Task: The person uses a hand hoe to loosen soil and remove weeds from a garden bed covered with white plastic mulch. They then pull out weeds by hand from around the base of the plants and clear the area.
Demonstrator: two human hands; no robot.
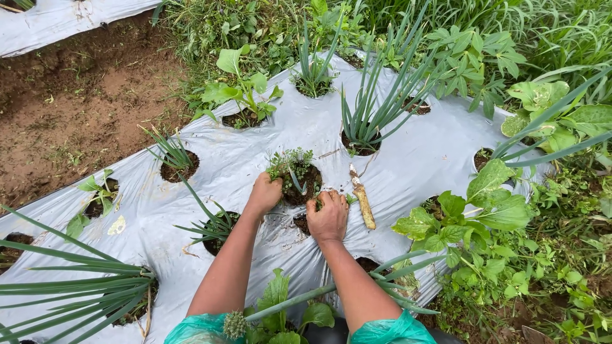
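Your left hand (264, 194) curled closed around the small weeds (290, 160) at the left edge of a planting hole (305, 185) in the silver plastic mulch sheet (242, 153). Your right hand (328, 216) gripped green shoots at the hole's lower rim. A pale, dirty stick (363, 200) lay just beside it.

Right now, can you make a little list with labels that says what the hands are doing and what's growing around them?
Place: garden bed under silver plastic mulch sheet with round planting holes
Left hand: gripping small weeds at the edge of a planting hole
Right hand: closed on green bits at the same hole's near edge
Beside right hand: pale root-like piece lying on the sheet
Nearby plants: green onions, leafy seedlings
Left of bed: bare soil path
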